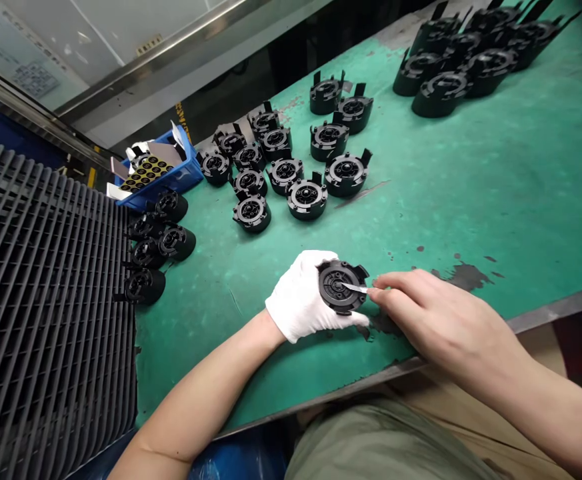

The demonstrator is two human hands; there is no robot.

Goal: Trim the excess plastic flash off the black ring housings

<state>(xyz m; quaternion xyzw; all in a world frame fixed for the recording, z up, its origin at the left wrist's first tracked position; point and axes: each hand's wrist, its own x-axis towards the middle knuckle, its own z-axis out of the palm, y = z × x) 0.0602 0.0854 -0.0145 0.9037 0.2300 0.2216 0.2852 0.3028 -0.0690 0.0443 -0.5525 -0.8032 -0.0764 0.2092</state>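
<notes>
My left hand (307, 299), in a white glove, is wrapped round a round black plastic part (337, 283), its ribbed face turned up. My bare right hand (421, 308) pinches a thin pale blade-like tool (355, 288) between thumb and fingers. The tip of that tool lies over the centre of the black part's face; whether it touches cannot be made out. Both hands are close together above the green table (211, 340), near its front edge.
Several similar black parts (307, 195) stand in groups beyond my hands, with more at the far right (441, 93) and left (143, 287). A blue bin (188, 167) holds gold-dotted sheets. Stacked dark grids (51, 287) border the table's left side.
</notes>
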